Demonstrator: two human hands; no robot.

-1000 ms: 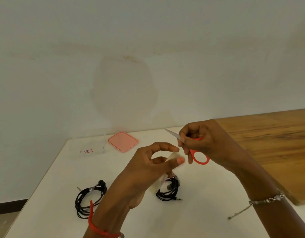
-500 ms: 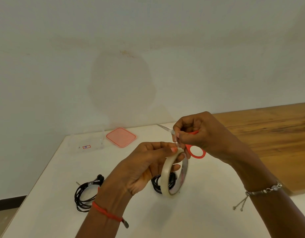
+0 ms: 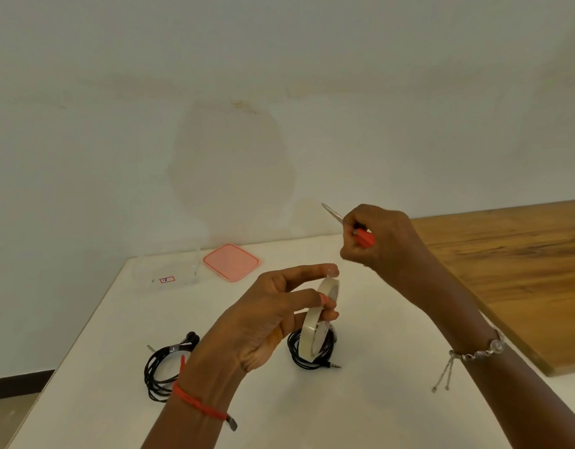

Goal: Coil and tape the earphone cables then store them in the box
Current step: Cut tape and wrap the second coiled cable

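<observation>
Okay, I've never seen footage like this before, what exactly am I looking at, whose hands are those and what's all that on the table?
There is no machine here. A camera worn on a person's head looks down at their own two hands. The left hand holds a tape roll upright, and the right hand grips red-handled scissors. On the white table lie a coiled earphone cable and a second coil partly behind the tape. Farther back are a clear box and a pink lid.
</observation>
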